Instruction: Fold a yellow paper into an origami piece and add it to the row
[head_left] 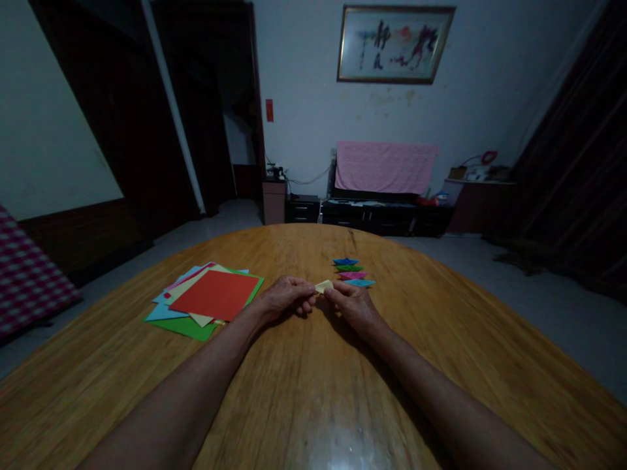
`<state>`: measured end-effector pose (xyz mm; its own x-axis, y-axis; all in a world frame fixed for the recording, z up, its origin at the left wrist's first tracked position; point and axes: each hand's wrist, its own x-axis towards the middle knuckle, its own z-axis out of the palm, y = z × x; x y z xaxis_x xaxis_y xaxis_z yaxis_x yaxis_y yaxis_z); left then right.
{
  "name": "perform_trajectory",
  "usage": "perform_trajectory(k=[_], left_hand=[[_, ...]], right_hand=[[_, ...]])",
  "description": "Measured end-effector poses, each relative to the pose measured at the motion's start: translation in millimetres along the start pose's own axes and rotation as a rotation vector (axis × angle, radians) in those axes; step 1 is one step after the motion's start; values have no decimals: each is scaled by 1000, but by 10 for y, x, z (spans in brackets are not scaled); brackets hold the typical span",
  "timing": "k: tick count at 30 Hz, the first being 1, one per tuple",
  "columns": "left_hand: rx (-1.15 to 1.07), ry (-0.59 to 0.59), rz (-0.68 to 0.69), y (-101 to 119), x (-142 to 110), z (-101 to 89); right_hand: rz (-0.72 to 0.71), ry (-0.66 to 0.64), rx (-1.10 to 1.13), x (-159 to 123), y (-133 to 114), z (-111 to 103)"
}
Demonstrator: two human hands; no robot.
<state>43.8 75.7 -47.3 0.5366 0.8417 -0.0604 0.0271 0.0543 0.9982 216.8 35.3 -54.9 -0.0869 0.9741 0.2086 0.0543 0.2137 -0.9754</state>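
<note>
We pinch pale-yellow folded paper [324,286] in right grip [353,307], just above wooden counter [304,405]; left grip [284,297] curled, fingers just beside it. Four folded paper shapes [353,273] finished, lined up just beyond. Stack of coloured square sheets [210,295] lies unfolded to left.

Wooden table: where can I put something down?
Bare table wood lies between the left forearm and right forearm, and right of the folded paper shapes. It's crowded where the left hand and right hand pinch the pale yellow paper, and at the paper stack.
</note>
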Motion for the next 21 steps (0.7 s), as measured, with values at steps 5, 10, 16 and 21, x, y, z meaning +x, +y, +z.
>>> perform_trajectory(k=[5, 10, 16, 21], left_hand=[[85, 6, 29, -27, 5, 19], [109, 66, 75, -45, 1, 65], [112, 143, 53, 6, -21, 87], [84, 129, 45, -57, 7, 74]], right_hand=[[-63, -75, -84, -8, 8, -6], [-120, -112, -152, -28, -7, 10], [-77, 142, -120, 0, 58, 64], [-142, 188, -117, 0, 80, 79]])
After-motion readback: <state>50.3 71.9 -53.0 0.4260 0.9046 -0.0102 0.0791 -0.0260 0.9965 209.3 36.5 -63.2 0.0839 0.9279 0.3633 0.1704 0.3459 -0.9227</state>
